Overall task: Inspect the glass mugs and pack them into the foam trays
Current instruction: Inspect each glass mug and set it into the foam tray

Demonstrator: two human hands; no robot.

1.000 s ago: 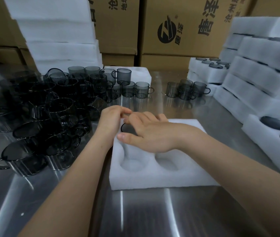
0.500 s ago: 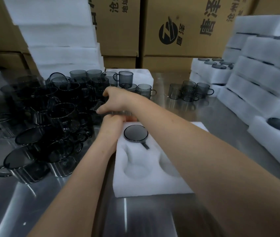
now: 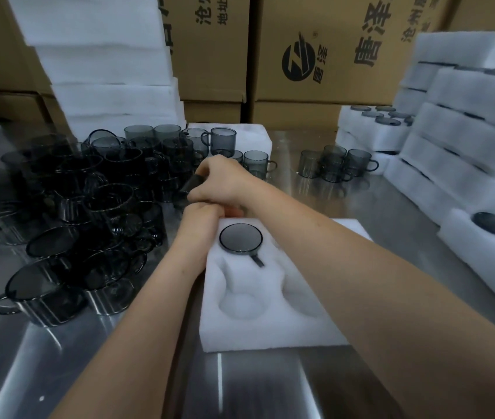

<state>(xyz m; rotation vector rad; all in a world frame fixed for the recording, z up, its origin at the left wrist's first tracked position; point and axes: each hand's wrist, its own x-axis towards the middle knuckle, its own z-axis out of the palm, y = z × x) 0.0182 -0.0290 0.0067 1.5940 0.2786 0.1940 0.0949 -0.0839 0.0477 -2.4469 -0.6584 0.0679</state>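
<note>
A white foam tray (image 3: 270, 334) lies on the steel table in front of me. One smoky glass mug (image 3: 240, 238) sits in its far left pocket, handle pointing toward me. The near left pocket (image 3: 241, 300) holds nothing; my right forearm hides the right-hand pockets. My left hand (image 3: 201, 217) rests curled over the tray's far left corner. Just beyond it, my right hand (image 3: 225, 179) grips a dark mug (image 3: 190, 184) at the edge of the pile of loose mugs (image 3: 89, 207).
Three mugs (image 3: 337, 164) stand apart at mid-right. Stacks of filled foam trays (image 3: 467, 146) line the right side. A stack of plain foam trays (image 3: 104, 55) and cardboard boxes (image 3: 316, 55) stand at the back. Bare steel table (image 3: 240, 388) lies near me.
My right hand left the mug seated in the tray, reached forward to the pile and closed on another mug. My left hand stayed at the tray's far left corner.
</note>
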